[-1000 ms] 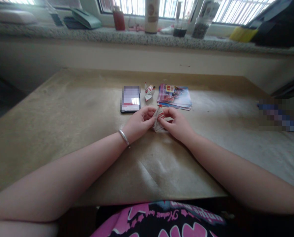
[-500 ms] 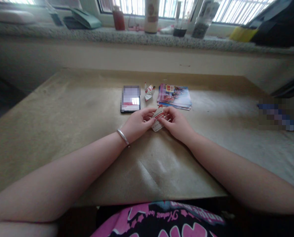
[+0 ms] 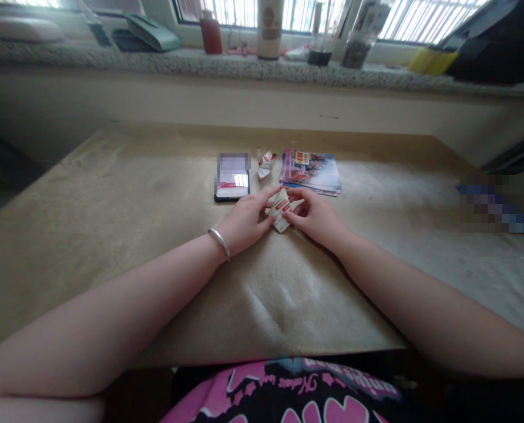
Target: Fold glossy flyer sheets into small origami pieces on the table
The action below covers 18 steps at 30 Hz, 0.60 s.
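Note:
Between my two hands is a small folded piece of paper (image 3: pixel 281 218), diamond-shaped, white with red print. My left hand (image 3: pixel 248 220) pinches its left edge, thumb in front and fingers partly hidden behind. My right hand (image 3: pixel 315 218) grips the right edge in the same way. Just beyond them stands a folded paper figure (image 3: pixel 265 164) in the same white and red. A phone (image 3: pixel 232 177) with its screen lit lies to its left. On the right is a stack of glossy printed sheets (image 3: pixel 312 170).
The table (image 3: pixel 112 235) has a tan, slightly creased cover. A blurred bluish item (image 3: pixel 500 208) lies at the right edge. Along the stone windowsill (image 3: pixel 227 66) stand a red bottle (image 3: pixel 211 34), a pale bottle (image 3: pixel 269 29), a green case (image 3: pixel 154 32) and a yellow object (image 3: pixel 433 60).
The folded paper has turned a little; its red print now shows as two short bands, and its top corner is less raised. My fingers have shifted slightly around it.

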Each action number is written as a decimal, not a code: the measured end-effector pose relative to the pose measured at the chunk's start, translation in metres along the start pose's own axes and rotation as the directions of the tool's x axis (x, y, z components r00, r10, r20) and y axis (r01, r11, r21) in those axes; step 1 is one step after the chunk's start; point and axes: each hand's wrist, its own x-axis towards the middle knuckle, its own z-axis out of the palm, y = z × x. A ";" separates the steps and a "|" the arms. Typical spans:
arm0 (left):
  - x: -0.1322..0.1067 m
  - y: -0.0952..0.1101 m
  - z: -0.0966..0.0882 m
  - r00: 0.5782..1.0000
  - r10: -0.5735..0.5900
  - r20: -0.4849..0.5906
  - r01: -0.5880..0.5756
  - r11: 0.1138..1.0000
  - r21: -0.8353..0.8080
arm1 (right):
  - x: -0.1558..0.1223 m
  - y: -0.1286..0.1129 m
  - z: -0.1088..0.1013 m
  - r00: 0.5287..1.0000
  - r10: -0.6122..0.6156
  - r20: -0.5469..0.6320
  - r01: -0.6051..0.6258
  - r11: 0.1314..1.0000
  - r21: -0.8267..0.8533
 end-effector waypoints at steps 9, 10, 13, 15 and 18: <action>-0.002 0.004 -0.004 0.995 0.099 0.022 -0.101 0.962 0.255 | -0.002 -0.002 -0.002 1.000 -0.021 -0.014 0.019 0.984 -0.175; -0.003 0.004 -0.004 0.993 0.116 0.029 -0.119 0.955 0.273 | -0.002 -0.002 -0.002 0.998 -0.058 -0.011 0.054 0.975 -0.215; -0.003 0.003 -0.005 0.987 0.159 0.035 -0.162 0.937 0.309 | -0.002 -0.002 -0.004 0.986 -0.169 0.005 0.163 0.942 -0.295; -0.003 0.003 -0.006 0.981 0.186 0.048 -0.192 0.927 0.323 | -0.003 -0.002 -0.005 0.978 -0.210 0.009 0.202 0.925 -0.321; -0.004 0.003 -0.008 0.972 0.218 0.085 -0.234 0.897 0.374 | -0.006 -0.004 -0.007 0.957 -0.285 0.047 0.280 0.878 -0.388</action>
